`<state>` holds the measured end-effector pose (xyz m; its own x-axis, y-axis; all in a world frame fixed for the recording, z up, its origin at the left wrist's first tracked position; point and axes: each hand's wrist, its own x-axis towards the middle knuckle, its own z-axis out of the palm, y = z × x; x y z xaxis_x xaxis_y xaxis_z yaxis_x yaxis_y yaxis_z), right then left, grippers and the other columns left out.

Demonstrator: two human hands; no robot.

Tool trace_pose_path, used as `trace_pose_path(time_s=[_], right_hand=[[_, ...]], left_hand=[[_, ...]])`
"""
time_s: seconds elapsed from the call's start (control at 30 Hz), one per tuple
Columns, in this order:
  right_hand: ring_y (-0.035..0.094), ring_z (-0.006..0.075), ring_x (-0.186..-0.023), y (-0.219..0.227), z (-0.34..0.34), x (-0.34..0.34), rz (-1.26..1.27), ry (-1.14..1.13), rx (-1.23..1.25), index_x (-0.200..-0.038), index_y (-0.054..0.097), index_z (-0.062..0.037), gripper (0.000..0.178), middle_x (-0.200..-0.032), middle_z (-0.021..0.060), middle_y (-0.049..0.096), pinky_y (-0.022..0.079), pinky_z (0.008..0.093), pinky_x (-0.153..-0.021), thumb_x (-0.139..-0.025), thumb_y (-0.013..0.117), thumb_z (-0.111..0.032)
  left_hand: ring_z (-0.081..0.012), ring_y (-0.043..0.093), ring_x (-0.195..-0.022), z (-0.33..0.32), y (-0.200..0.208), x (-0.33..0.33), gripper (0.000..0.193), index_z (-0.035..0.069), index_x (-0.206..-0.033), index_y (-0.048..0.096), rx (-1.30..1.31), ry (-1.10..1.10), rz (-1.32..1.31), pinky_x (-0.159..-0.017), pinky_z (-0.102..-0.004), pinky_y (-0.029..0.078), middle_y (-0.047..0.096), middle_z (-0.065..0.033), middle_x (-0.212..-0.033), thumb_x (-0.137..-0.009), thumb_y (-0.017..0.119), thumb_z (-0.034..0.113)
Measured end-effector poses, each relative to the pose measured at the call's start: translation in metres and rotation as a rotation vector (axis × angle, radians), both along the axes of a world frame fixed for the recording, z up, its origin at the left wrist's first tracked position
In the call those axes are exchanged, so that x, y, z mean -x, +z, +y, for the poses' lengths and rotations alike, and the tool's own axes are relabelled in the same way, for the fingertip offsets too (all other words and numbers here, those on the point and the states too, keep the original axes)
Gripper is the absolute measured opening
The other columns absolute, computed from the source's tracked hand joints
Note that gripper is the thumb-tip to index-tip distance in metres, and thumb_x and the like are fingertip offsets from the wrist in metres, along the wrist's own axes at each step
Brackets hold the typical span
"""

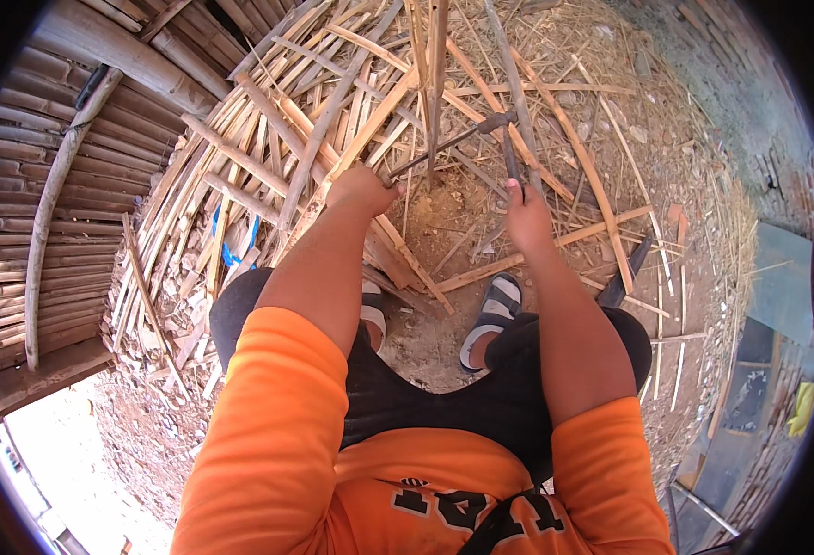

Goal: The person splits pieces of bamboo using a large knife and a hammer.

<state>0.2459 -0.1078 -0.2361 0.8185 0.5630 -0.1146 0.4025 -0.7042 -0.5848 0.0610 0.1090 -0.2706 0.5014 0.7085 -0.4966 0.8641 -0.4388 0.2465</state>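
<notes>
My right hand is wrapped round the dark handle of a hammer, its head pointing away from me. My left hand is closed round the near end of a long, thin, dark blade-like tool. That tool runs right across an upright split wooden pole, and its far end meets the hammer head. Whether the blade sits in the wood or just crosses it, I cannot tell. The pole's lower end stands near a patch of bare dirt between my hands.
Many split strips lie heaped ahead and to the left. A blue plastic scrap lies among them. A slatted bamboo wall is on the left, a brick wall on the right. My sandalled feet stand on dirt.
</notes>
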Motion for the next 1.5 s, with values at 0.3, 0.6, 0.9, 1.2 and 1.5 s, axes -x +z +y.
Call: trace_pose_path(time_s=[0.3,0.6,0.9,1.2,1.5], right_hand=[[0.059,0.0288,-0.068,0.028,0.008,-0.006,0.227,-0.158,-0.233,-0.086,0.060,0.0021,0.058,-0.073,0.0142,0.061,0.049,0.0410,-0.068,-0.098,0.059,-0.055],[0.063,0.0169,-0.077,0.100,0.035,-0.003,0.001,-0.140,-0.675,-0.098,0.059,0.0014,0.053,-0.085,0.0084,0.066,0.053,0.0314,-0.074,-0.080,0.088,-0.038],[0.066,0.0157,-0.086,0.115,0.030,-0.011,0.203,-0.093,-0.805,-0.110,0.058,0.0010,0.045,-0.098,0.0086,0.069,0.053,0.0302,-0.078,-0.081,0.087,-0.019],[0.069,0.0160,-0.085,0.128,0.037,0.001,0.230,-0.060,-0.813,-0.108,0.060,0.0017,0.044,-0.098,0.0100,0.072,0.054,0.0305,-0.077,-0.081,0.087,-0.019],[0.069,0.0162,-0.082,0.121,0.044,0.008,0.206,-0.039,-0.803,-0.105,0.062,0.0026,0.046,-0.094,0.0104,0.073,0.055,0.0301,-0.075,-0.079,0.089,-0.024]], left_hand=[[-0.0359,0.067,-0.113,-0.007,0.031,-0.011,0.048,-0.001,-0.122,0.063,0.005,-0.016,-0.127,-0.098,-0.0444,0.054,0.069,-0.0220,-0.119,-0.086,0.069,0.031],[-0.0418,0.066,-0.106,-0.034,0.031,-0.020,0.044,-0.003,-0.108,0.061,0.026,-0.248,-0.221,-0.093,-0.0487,0.053,0.070,-0.0269,-0.107,-0.085,0.072,0.033],[-0.0392,0.065,-0.109,-0.041,0.049,-0.019,0.058,-0.001,-0.118,0.061,-0.012,-0.298,-0.212,-0.094,-0.0469,0.052,0.068,-0.0249,-0.111,-0.083,0.076,0.043],[-0.0204,0.064,-0.086,-0.102,0.275,0.053,0.082,0.002,-0.111,0.057,-0.006,-0.105,-1.412,-0.078,-0.0333,0.056,0.064,-0.0124,-0.096,-0.071,0.081,0.069],[-0.0189,0.063,-0.073,-0.181,0.286,0.123,0.093,0.005,-0.096,0.052,0.239,-0.124,-1.701,-0.066,-0.0310,0.056,0.060,-0.0104,-0.087,-0.047,0.082,0.077]])
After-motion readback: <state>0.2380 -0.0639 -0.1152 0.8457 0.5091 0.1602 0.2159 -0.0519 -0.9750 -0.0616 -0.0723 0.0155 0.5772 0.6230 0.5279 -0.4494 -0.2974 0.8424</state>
